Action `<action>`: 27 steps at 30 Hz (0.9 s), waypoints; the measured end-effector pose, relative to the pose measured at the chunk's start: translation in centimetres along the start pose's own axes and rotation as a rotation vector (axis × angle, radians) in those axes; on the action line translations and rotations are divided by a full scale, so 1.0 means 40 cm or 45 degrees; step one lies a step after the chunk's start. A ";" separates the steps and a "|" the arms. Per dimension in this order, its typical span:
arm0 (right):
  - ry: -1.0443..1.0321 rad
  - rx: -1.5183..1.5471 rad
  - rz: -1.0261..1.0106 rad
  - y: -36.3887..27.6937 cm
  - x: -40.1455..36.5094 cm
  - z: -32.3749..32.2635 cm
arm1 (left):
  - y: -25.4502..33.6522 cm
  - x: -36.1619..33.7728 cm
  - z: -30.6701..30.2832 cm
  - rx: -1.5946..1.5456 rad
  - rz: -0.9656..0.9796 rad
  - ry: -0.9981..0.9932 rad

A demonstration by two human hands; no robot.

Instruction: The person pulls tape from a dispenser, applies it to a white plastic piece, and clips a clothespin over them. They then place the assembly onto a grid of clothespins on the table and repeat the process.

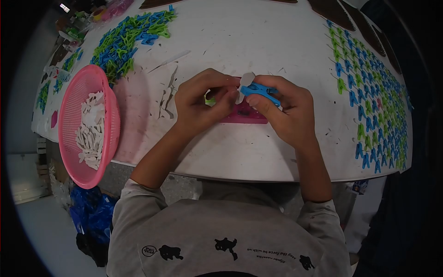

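Head view: right hand (286,111) grasps blue clip (260,90) bearing white piece (247,79), left hand (203,101) pinches green part (210,99); assembly step appears underway, next requiring careful alignment.

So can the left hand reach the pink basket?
Probably yes: the pink basket sits just left of the left hand, only bare table between, though it pinches a green piece.

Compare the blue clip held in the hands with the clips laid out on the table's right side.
The blue clip is single, pinched in the right hand above the table; the laid-out clips are many, lying flat in rows. The blue clip is one colour; the laid-out clips mix blue and green, a few pink. Both are small plastic clips.
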State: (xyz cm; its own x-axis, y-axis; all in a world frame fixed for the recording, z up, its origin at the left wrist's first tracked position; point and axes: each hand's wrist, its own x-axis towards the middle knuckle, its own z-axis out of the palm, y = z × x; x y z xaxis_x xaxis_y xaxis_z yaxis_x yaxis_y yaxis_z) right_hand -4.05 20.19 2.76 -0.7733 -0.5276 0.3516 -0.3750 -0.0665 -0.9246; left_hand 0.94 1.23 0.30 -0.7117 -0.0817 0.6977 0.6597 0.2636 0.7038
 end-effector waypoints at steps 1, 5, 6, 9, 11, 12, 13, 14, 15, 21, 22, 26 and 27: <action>0.003 0.003 -0.013 0.001 0.000 0.000 | 0.000 0.000 0.000 0.000 -0.001 0.001; 0.005 -0.007 -0.019 0.002 0.000 -0.002 | 0.000 0.001 -0.003 -0.021 -0.003 -0.014; 0.006 -0.016 -0.011 -0.001 0.000 -0.003 | 0.001 0.001 -0.003 -0.018 -0.005 -0.020; 0.001 -0.029 0.002 -0.002 0.000 -0.005 | 0.000 0.000 -0.001 -0.004 0.000 -0.021; -0.006 -0.033 0.006 0.002 0.000 -0.005 | 0.000 0.000 -0.001 -0.007 0.001 -0.017; -0.009 -0.013 -0.007 0.007 0.000 -0.004 | -0.001 0.000 -0.001 -0.009 0.002 -0.014; -0.012 0.007 -0.020 0.009 0.000 -0.003 | -0.002 0.000 -0.001 -0.010 0.001 -0.014; -0.012 0.007 -0.018 0.009 0.000 -0.003 | -0.005 0.000 -0.001 -0.009 0.014 -0.014; -0.011 0.012 -0.027 0.009 0.000 -0.003 | -0.006 0.000 -0.002 -0.008 0.026 -0.015; -0.012 0.011 -0.009 -0.004 0.000 -0.003 | -0.003 0.000 -0.003 -0.002 0.013 -0.014; -0.013 -0.003 -0.015 -0.003 0.000 -0.004 | -0.002 0.001 -0.002 -0.002 0.013 -0.013; -0.013 0.020 -0.011 0.002 0.000 -0.001 | -0.001 0.000 -0.003 -0.011 0.000 -0.016; -0.005 0.032 -0.027 0.004 0.000 0.000 | -0.002 0.000 -0.003 -0.007 0.002 -0.020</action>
State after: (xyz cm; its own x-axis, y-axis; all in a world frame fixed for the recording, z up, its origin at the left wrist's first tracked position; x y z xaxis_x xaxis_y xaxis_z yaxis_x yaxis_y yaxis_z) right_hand -4.12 20.16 2.61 -0.7636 -0.5290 0.3703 -0.3782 -0.0985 -0.9205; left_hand 0.90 1.08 0.25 -0.7143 -0.0663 0.6967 0.6621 0.2585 0.7035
